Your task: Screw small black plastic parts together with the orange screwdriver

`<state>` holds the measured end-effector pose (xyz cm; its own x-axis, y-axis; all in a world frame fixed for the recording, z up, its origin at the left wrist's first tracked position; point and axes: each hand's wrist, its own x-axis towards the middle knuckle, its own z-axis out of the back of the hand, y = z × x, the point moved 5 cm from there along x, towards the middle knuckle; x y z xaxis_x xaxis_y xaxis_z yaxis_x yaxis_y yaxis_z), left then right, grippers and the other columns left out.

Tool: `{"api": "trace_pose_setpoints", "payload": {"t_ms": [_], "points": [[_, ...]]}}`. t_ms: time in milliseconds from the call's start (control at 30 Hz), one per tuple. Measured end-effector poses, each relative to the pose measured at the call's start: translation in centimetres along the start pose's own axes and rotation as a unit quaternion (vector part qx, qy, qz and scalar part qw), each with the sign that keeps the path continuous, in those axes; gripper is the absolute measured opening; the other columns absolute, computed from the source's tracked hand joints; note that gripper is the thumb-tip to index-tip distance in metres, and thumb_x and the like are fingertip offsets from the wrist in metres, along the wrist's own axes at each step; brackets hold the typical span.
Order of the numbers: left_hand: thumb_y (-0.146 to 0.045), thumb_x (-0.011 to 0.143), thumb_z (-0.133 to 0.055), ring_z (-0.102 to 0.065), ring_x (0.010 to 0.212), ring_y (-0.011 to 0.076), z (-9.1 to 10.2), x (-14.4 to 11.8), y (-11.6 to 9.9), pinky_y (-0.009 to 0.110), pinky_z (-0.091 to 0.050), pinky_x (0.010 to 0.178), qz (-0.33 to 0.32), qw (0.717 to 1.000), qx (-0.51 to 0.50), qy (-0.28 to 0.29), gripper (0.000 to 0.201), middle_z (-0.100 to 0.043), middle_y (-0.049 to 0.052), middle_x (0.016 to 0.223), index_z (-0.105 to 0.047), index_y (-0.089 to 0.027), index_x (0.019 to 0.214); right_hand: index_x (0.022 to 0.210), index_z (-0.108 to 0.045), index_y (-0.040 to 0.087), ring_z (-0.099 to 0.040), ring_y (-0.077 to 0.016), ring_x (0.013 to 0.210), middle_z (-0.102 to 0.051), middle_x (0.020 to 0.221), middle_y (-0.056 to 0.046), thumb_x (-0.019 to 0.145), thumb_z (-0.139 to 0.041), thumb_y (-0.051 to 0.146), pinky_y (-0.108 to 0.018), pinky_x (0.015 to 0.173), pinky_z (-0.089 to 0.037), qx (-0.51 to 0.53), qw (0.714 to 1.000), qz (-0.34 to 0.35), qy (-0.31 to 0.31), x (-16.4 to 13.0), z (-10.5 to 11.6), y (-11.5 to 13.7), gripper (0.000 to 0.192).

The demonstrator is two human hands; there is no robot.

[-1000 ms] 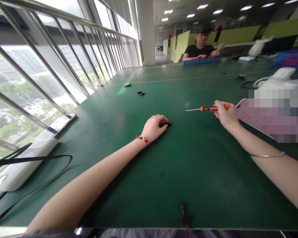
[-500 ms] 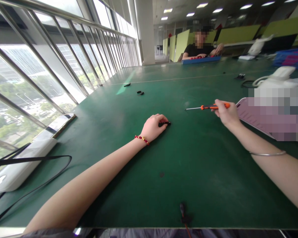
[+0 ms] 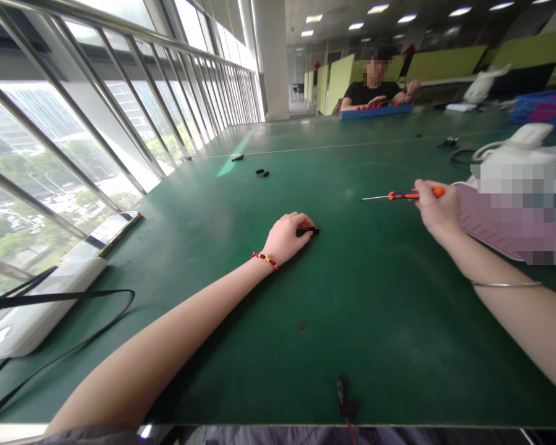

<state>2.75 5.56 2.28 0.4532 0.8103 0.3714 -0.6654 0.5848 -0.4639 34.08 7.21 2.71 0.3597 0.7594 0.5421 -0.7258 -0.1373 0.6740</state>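
Observation:
My left hand [image 3: 288, 238] rests on the green table [image 3: 241, 346], its fingers closed around a small black part [image 3: 311, 230]. Only the right end of that part shows; the palm covers the rest. To the right, my right hand [image 3: 438, 207] grips a screwdriver [image 3: 402, 194] by its orange and black handle. The thin metal shaft points left, its tip above or at the table and well apart from the black part.
Small black pieces [image 3: 261, 172] lie further back, another black piece [image 3: 238, 158] to their left. A pink mat [image 3: 486, 216] and white device [image 3: 514, 145] stand right. A white power strip [image 3: 41, 309] with black cables lies left. Across the table sits a person [image 3: 375, 93] behind a blue tray [image 3: 375, 112].
My right hand has shifted right and slightly up with the screwdriver, so the tip is further from my left hand. The left hand has stayed in place.

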Motion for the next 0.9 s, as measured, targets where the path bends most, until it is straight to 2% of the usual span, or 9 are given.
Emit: {"api": "trace_pose_setpoints", "payload": {"t_ms": [100, 200, 300, 433, 567, 667, 733, 800, 900], "points": [[-0.018, 0.078, -0.056, -0.059, 0.084, 0.0179, 0.0, 0.0, 0.1, 0.031, -0.049, 0.077, -0.005, 1.000, -0.003, -0.002, 0.013, -0.064, 0.003, 0.087, -0.065, -0.019, 0.088, 0.061, -0.046, 0.021, -0.043, -0.0145, 0.054, -0.044, 0.054, -0.002, 0.082, -0.041, 0.044, -0.029, 0.054, -0.031, -0.011, 1.000, 0.016, -0.012, -0.7, 0.2, 1.7, 0.031], [-0.018, 0.079, -0.056, -0.059, 0.084, 0.0182, 0.0, 0.0, 0.1, 0.031, -0.049, 0.077, -0.007, 1.000, -0.004, -0.003, 0.013, -0.064, 0.003, 0.087, -0.066, -0.018, 0.088, 0.067, -0.055, 0.021, -0.047, -0.0146, 0.059, -0.053, 0.060, -0.002, 0.079, -0.049, 0.043, -0.028, 0.058, -0.033, -0.026, 0.998, 0.054, 0.034, -1.8, -0.7, 3.4, 0.026], [-0.018, 0.078, -0.057, -0.059, 0.084, 0.0181, 0.0, 0.0, 0.0, 0.031, -0.049, 0.077, -0.005, 1.000, -0.006, 0.000, 0.014, -0.064, 0.004, 0.087, -0.065, -0.018, 0.089, 0.086, -0.063, 0.024, -0.051, -0.0150, 0.058, -0.061, 0.067, -0.001, 0.074, -0.056, 0.041, -0.027, 0.058, -0.035, -0.073, 0.986, 0.091, 0.119, -2.9, -2.2, 4.3, 0.023], [-0.017, 0.078, -0.057, -0.059, 0.084, 0.0180, 0.1, 0.0, -0.1, 0.031, -0.048, 0.077, 0.001, 1.000, 0.000, 0.001, 0.014, -0.064, 0.003, 0.087, -0.066, -0.018, 0.089, 0.111, -0.061, 0.026, -0.052, -0.0173, 0.058, -0.065, 0.080, -0.003, 0.079, -0.052, 0.043, -0.031, 0.061, -0.038, -0.231, 0.929, 0.206, 0.204, -4.5, -3.7, 5.1, 0.037], [-0.018, 0.079, -0.056, -0.059, 0.084, 0.0185, 0.1, 0.0, -0.1, 0.031, -0.048, 0.077, -0.001, 1.000, 0.005, 0.003, 0.015, -0.064, 0.004, 0.087, -0.066, -0.018, 0.090, 0.122, -0.056, 0.023, -0.057, -0.0239, 0.074, -0.062, 0.088, -0.009, 0.088, -0.037, 0.049, -0.036, 0.067, -0.041, -0.311, 0.888, 0.286, 0.183, -5.8, -2.6, 5.1, 0.048], [-0.017, 0.078, -0.056, -0.058, 0.084, 0.0185, 0.1, 0.1, -0.2, 0.031, -0.048, 0.077, -0.001, 1.000, 0.007, 0.003, 0.015, -0.064, 0.004, 0.087, -0.066, -0.018, 0.089, 0.098, -0.058, 0.019, -0.061, -0.0247, 0.085, -0.065, 0.090, -0.009, 0.091, -0.030, 0.042, -0.042, 0.085, -0.042, -0.313, 0.886, 0.280, 0.197, -6.1, -0.8, 3.5, 0.037], [-0.016, 0.078, -0.056, -0.058, 0.084, 0.0183, 0.0, 0.1, -0.3, 0.031, -0.048, 0.077, 0.000, 1.000, 0.008, 0.004, 0.015, -0.064, 0.004, 0.087, -0.066, -0.018, 0.089, 0.081, -0.051, 0.020, -0.062, -0.0212, 0.074, -0.063, 0.073, -0.005, 0.092, -0.025, 0.038, -0.041, 0.097, -0.038, -0.316, 0.879, 0.275, 0.226, -6.1, 0.3, 2.0, 0.033], [-0.016, 0.078, -0.056, -0.059, 0.084, 0.0184, 0.1, 0.1, -0.3, 0.031, -0.048, 0.077, 0.000, 1.000, 0.007, 0.004, 0.015, -0.064, 0.004, 0.087, -0.066, -0.018, 0.089, 0.072, -0.044, 0.022, -0.063, -0.0272, 0.092, -0.060, 0.065, -0.006, 0.090, -0.022, 0.038, -0.041, 0.092, -0.041, -0.346, 0.871, 0.242, 0.252, -5.8, 1.1, 0.4, 0.032], [-0.016, 0.078, -0.055, -0.059, 0.084, 0.0185, 0.1, 0.1, -0.3, 0.031, -0.048, 0.077, -0.001, 1.000, 0.008, 0.004, 0.015, -0.064, 0.004, 0.087, -0.066, -0.018, 0.089, 0.070, -0.043, 0.023, -0.052, -0.0356, 0.118, -0.063, 0.074, -0.011, 0.085, -0.025, 0.038, -0.043, 0.082, -0.044, -0.370, 0.867, 0.207, 0.263, -5.2, 2.0, -1.0, 0.028]]}}
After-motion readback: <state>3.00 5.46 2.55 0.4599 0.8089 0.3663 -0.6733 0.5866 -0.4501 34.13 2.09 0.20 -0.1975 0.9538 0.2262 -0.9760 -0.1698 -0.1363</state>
